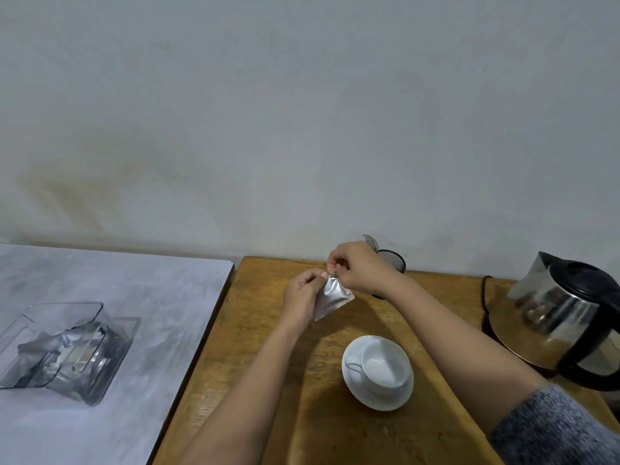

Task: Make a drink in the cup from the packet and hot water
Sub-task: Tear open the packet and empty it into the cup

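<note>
A small silver foil packet point(332, 297) is held up over the wooden table point(255, 364), beyond the cup. My left hand point(302, 297) pinches its upper left edge and my right hand point(355, 268) pinches its top corner, fingertips close together. A white cup point(385, 364) stands empty on a white saucer point(372, 396) nearer to me, its handle to the left. A steel kettle with a black lid and handle point(567, 317) stands at the right edge of the table.
A black mesh holder point(394, 260) with a spoon point(369, 241) stands by the wall behind my right hand. A pale surface point(100, 280) on the left bears a clear plastic box point(67, 350) with several foil packets. The kettle's black cord point(484, 293) loops by its base.
</note>
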The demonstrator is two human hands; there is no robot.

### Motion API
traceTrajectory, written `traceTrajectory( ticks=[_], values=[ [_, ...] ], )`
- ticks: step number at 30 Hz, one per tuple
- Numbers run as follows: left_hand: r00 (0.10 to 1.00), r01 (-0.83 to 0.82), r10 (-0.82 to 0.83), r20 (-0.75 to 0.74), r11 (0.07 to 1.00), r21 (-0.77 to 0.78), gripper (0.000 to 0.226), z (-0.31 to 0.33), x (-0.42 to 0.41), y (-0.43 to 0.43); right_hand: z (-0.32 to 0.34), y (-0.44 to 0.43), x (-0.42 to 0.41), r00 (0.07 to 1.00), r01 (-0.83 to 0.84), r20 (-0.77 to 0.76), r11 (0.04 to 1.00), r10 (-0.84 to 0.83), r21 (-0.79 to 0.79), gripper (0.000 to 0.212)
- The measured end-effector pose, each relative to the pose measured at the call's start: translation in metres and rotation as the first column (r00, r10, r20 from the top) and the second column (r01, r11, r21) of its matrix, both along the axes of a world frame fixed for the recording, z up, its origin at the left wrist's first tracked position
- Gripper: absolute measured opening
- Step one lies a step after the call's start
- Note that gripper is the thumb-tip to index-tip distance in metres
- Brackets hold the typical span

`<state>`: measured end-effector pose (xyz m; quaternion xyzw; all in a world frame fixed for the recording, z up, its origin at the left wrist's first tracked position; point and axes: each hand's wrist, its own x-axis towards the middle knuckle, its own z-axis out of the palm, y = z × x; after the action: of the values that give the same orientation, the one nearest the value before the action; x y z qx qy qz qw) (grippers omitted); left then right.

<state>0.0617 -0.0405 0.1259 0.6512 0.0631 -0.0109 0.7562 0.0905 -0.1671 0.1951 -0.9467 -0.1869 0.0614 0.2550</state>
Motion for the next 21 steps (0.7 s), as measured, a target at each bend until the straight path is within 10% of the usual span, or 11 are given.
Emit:
traceTrajectory(
  ticks=[9, 21],
  values=[
    [1.000, -0.014, 0.015, -0.015, 0.995, 0.096, 0.019, -0.003, -0.002, 0.010, -0.019, 0.005, -0.004, 0.976, -0.168, 0.133, 0.985, 0.172, -0.040, 0.011],
    [0.986, -0.066, 0.032, 0.164, 0.975, 0.210, 0.015, 0.000, 0.000, 0.027, -0.014, 0.017, 0.004, 0.992, 0.124, -0.060, 0.959, -0.113, 0.255, 0.017]
  ],
)
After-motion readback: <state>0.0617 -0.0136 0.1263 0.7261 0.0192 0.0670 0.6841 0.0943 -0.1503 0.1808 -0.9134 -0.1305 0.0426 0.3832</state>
